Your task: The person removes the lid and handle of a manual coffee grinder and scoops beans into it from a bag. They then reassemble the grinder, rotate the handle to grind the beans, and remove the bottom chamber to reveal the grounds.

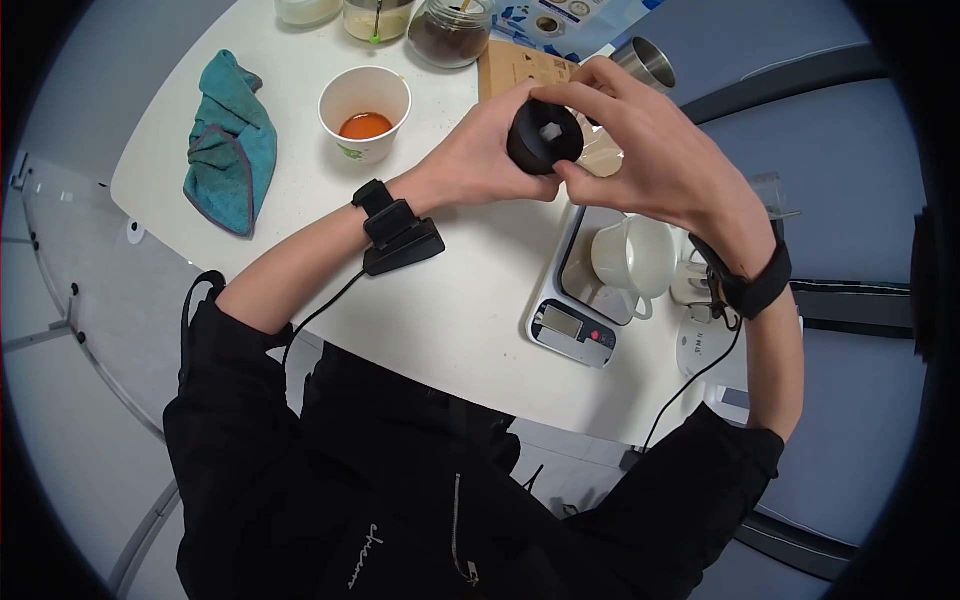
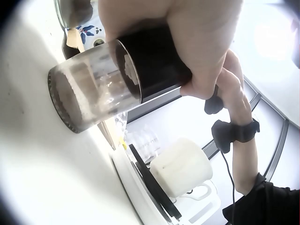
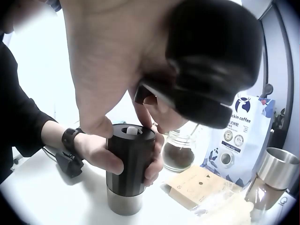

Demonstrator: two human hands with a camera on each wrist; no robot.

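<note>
My left hand (image 1: 485,150) wraps round a black cylinder (image 1: 528,150) with a clear jar (image 2: 96,93) as its lower part. Some pale, powdery residue clings inside this jar in the left wrist view. Arched over the top, my right hand (image 1: 680,165) pinches the black rim between thumb and fingers. A round hole in the top face shows a small whitish piece (image 3: 132,130) in it. The cylinder stands almost upright in the right wrist view, close over the white table (image 1: 450,300). Near my right wrist, a white cup (image 1: 640,255) sits on a digital scale (image 1: 572,330).
A paper cup (image 1: 365,90) with reddish liquid and a teal cloth (image 1: 235,150) lie to the left. Behind stand a jar of dark grounds (image 3: 178,157), a coffee bag (image 3: 239,136), a brown packet (image 3: 199,187) and a metal-topped container (image 3: 276,168). Cables run from both wrist cameras.
</note>
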